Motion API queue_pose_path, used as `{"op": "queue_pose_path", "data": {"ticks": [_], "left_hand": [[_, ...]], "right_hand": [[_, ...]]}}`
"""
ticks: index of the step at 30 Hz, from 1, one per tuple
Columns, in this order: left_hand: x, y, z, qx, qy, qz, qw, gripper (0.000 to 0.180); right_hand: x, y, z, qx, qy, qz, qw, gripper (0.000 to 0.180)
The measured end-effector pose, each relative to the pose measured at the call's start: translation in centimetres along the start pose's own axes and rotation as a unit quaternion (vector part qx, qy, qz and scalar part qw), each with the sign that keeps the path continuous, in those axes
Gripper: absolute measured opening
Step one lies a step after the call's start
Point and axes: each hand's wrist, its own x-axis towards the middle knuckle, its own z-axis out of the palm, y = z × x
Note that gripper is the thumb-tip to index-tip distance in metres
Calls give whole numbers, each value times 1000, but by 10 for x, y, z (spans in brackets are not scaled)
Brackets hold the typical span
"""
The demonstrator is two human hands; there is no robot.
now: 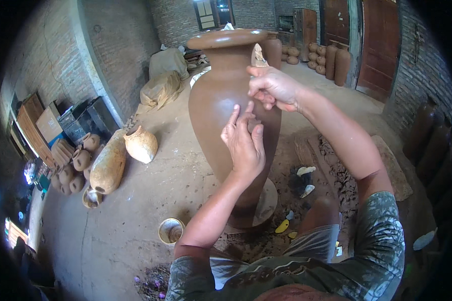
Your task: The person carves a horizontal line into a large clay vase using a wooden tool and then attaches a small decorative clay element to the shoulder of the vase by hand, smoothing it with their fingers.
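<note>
A tall brown clay vase (pixel 211 115) stands upright in front of me, with a wide flared rim, a narrow neck and a tapering foot. Its foot rests on a pale round base (pixel 270 200). My left hand (pixel 243 145) is at the vase's belly, fingers stretched and the fingertips at its wall. Just above and to the right, my right hand (pixel 276 89) is closed with curled fingers beside the vase's shoulder. What those fingers hold, if anything, is hidden. A pale, brown-stained piece (pixel 258 56) shows directly above the right hand; I cannot tell whether the hand holds it.
A bucket (pixel 171 231) stands left of the vase's foot. Further left are a pale pot (pixel 141 144), a long clay jar (pixel 108 163) and several smaller pots. Yellow scraps (pixel 282 226) and clay crumbs lie near my leg. More jars (pixel 342 66) line the back right.
</note>
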Motion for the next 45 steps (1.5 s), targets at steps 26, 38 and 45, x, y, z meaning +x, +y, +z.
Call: {"op": "queue_pose_path", "data": {"ticks": [26, 38, 45], "left_hand": [[31, 33, -45, -348, -253, -193, 882, 37], [86, -17, -37, 32, -51, 155, 986, 31], [128, -91, -48, -11, -10, 5, 1000, 37]], "right_hand": [[-93, 65, 12, -373, 130, -476, 786, 21], [-86, 63, -55, -113, 264, -319, 903, 16], [-91, 65, -62, -110, 193, -234, 946, 20]]}}
